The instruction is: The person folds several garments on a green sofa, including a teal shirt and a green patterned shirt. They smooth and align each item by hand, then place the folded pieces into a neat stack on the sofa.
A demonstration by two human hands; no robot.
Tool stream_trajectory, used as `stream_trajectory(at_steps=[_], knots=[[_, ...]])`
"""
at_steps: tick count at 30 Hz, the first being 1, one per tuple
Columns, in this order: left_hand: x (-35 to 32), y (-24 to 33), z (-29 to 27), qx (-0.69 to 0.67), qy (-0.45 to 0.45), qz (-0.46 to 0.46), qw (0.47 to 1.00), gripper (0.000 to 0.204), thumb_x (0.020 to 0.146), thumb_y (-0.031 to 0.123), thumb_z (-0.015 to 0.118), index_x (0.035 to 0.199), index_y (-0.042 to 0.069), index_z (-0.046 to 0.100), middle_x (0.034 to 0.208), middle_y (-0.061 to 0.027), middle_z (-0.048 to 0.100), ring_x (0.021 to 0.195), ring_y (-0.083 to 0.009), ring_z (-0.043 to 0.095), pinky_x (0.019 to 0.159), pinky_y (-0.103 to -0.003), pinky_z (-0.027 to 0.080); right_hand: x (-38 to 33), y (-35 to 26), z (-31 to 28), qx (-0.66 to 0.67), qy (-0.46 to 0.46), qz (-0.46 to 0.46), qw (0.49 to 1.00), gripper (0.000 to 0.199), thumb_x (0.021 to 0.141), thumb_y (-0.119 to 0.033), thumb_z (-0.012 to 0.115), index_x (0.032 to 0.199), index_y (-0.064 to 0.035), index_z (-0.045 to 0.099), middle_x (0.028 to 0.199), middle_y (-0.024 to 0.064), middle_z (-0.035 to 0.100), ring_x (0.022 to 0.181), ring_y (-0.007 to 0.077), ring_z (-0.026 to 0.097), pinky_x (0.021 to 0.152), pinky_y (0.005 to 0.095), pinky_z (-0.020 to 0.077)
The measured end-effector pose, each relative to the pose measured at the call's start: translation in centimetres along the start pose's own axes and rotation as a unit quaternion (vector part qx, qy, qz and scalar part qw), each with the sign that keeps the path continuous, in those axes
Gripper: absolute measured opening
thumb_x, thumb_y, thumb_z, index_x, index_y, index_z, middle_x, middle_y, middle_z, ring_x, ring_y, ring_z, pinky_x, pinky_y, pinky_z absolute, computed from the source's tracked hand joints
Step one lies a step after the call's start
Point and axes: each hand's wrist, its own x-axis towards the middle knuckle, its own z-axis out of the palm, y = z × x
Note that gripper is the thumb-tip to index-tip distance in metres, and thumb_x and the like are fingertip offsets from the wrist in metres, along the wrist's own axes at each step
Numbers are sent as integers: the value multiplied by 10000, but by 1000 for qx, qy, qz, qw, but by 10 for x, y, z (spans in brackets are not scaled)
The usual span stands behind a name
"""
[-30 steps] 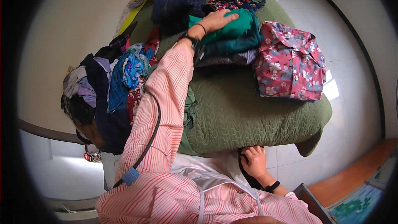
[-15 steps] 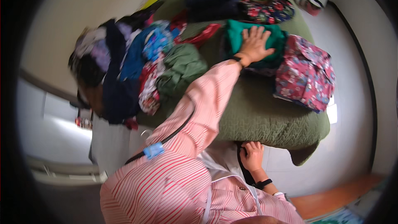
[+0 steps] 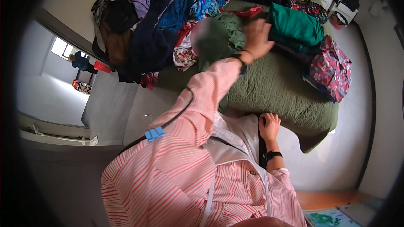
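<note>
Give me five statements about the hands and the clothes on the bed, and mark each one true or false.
1. The left hand reaches over the green bedspread. True.
2. The left hand holds the floral shirt. False: that shirt lies apart, near the bed's right edge.
3. The right hand is by the bed's near edge, close to the body. True.
4. A folded teal garment lies just right of the left hand. True.
5. The pile of loose clothes lies on the floor. False: it is heaped on the bed's left side.
</note>
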Motion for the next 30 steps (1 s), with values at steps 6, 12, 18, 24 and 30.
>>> stream_trajectory(at_steps=[6,12,18,24,30], knots=[[-79,-103,-83,139,-254,-124,949,429,913,297,615,1228,9,574,1160,-147,613,1071,-315,580,924,-431,464,-11,1,2,-52,7,38,998,87,765,-172,670,843,-131,670,893,22,649,956,283,564,853,427,415],[-139,-186,-55,-177,-34,-18,983,238,954,158,550,1143,36,625,1055,-117,668,980,-265,633,882,-391,497,-3,-23,14,-53,-29,3,998,110,776,-175,681,873,-125,679,916,36,663,948,285,585,866,414,434],[-79,-78,-200,-286,-57,-75,954,266,996,257,524,1116,48,638,1009,-64,668,900,-179,627,791,-299,489,22,-43,20,368,29,110,923,316,831,-91,719,1112,-24,590,925,37,647,862,100,607,750,279,507],[-130,-115,-257,-571,-87,-156,801,311,1022,269,488,1199,38,599,1107,-53,651,971,-142,625,878,-296,500,93,-142,-18,356,19,71,932,710,785,-147,785,1398,-56,440,1289,127,567,1014,212,607,869,338,521],[-149,-127,-291,-763,-84,-226,600,282,1014,234,501,1190,40,604,1113,-52,650,986,-145,628,892,-289,498,105,-145,49,128,-66,-91,985,607,754,-179,743,1296,9,542,1268,204,591,1151,352,579,1002,396,456]])
